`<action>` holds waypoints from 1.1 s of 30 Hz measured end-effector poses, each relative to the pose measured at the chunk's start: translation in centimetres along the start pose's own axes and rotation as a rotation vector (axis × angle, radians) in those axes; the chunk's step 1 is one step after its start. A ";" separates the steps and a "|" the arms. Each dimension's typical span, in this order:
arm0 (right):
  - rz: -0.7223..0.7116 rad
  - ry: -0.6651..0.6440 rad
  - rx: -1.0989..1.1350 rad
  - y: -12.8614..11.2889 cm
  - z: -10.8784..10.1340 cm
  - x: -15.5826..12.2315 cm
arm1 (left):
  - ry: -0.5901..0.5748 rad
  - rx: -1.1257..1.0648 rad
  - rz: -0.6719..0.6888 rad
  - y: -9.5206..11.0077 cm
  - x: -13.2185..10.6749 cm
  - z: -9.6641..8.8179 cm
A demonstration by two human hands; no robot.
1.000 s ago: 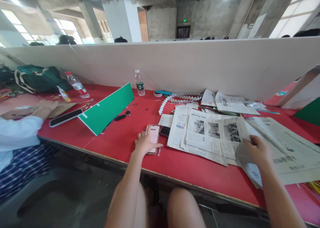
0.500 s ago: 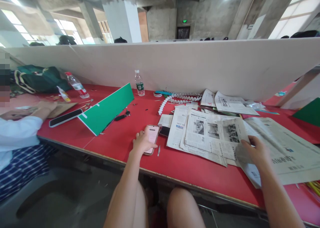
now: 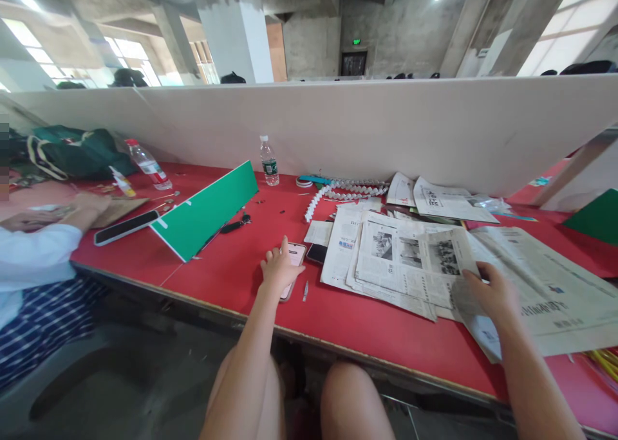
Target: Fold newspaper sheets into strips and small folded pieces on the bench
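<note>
On the red table my left hand (image 3: pixel 279 271) is over a smartphone (image 3: pixel 297 255) with a lit, pinkish screen. Its fingers are spread, one pointing up along the screen, and it hides part of the phone. My right hand (image 3: pixel 495 293) is closed on the right edge of a newspaper (image 3: pixel 415 253) with several photos, thumb on top. More newspaper sheets (image 3: pixel 550 279) lie under and to the right of that hand. A small blade-like metal piece (image 3: pixel 306 291) lies just right of the phone, and a dark object (image 3: pixel 316 253) shows partly beside the papers.
A green divider board (image 3: pixel 207 211) stands to the left, near a black pouch (image 3: pixel 236 224). Behind are a water bottle (image 3: pixel 269 162), a white folded-paper chain (image 3: pixel 316 202) and a pale partition (image 3: pixel 309 128). At far left, another person's sleeve (image 3: pixel 38 244) reaches over the table.
My left hand has shifted slightly right and up over the phone, with a finger now stretched up beside the screen. The right hand keeps hold of the newspaper.
</note>
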State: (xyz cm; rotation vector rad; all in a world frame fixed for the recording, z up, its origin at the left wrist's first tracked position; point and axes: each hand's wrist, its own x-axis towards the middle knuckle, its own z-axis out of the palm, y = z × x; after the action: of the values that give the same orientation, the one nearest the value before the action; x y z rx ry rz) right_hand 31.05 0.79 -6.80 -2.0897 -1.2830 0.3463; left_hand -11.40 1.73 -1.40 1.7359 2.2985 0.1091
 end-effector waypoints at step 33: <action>-0.006 0.011 0.004 0.1 0.0 -0.1 | 0.182 0.006 -0.057 0.4 0.5 1.1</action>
State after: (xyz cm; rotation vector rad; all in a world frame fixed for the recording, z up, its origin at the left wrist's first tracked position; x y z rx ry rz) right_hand 31.04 0.68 -6.85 -2.0811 -1.2817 0.3342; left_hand -10.89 2.19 -2.49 1.7267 2.4759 0.2597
